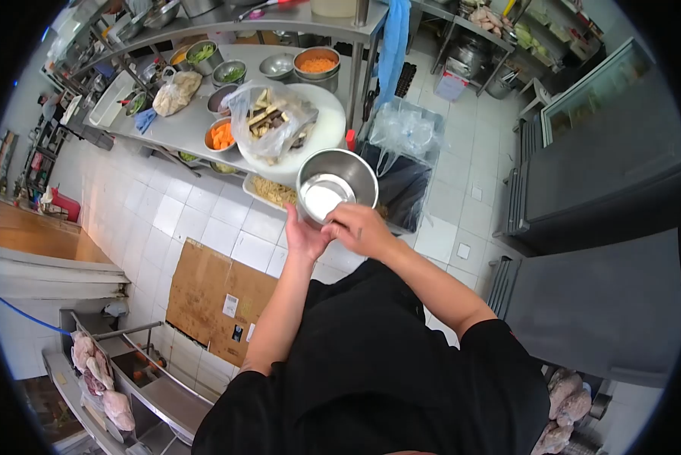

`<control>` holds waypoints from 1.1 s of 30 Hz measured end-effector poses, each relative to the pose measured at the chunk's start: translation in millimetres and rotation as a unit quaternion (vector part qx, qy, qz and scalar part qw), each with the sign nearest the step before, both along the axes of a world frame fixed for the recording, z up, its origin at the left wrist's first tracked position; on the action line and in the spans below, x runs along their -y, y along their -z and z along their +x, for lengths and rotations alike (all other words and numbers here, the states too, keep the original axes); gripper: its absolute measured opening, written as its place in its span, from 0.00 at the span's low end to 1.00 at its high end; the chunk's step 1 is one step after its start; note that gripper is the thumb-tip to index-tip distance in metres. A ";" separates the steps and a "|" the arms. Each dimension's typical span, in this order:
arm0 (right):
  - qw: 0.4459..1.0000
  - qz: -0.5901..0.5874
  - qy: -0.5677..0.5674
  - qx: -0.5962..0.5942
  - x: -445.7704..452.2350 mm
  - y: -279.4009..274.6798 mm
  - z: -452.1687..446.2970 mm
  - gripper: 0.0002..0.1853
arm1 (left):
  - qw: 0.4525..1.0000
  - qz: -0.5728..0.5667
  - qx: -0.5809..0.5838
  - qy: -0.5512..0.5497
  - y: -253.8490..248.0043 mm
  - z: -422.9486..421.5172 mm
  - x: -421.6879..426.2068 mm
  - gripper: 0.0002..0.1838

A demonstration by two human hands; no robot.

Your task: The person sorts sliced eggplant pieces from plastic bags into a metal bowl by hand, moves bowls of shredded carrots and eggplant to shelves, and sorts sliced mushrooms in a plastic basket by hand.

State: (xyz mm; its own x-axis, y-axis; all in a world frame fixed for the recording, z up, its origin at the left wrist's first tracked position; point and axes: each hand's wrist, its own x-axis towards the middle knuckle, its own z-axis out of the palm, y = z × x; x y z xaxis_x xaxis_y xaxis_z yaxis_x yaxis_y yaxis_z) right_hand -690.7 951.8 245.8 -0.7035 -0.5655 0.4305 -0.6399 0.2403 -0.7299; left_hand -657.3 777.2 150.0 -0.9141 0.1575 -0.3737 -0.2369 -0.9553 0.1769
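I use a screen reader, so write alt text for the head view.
A person's bare right hand grips the near rim of a deep, shiny metal pot, left hand alongside, by a steel table. On the table, a clear plastic bag of pale, dark-skinned vegetable pieces lies on a round white board, near bowled orange vegetables.

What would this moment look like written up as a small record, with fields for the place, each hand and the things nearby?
Place: kitchen with a tiled floor
Left hand: palm up, by the lower side of a metal pot
Right hand: fingers at the pot's near rim
On the round white board: clear bag of cut pieces
Left of board: bowl of orange chunks
Behind board: bowl of shredded orange food
On floor: cardboard sheet
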 end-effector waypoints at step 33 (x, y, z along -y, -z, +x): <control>0.923 0.094 -0.357 0.106 -169.4 -109.6 -304.2 0.50 | 0.847 -0.418 -0.248 -0.218 -190.2 -216.8 -184.7 0.54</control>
State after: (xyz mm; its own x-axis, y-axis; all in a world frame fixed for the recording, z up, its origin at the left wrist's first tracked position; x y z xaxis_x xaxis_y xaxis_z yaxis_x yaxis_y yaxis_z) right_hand -994.9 1121.1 355.4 -0.1795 -0.9684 0.1732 -0.5322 -0.0525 -0.8450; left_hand -874.1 961.8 340.3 -0.8946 -0.3649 0.2578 0.4064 -0.4251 0.8087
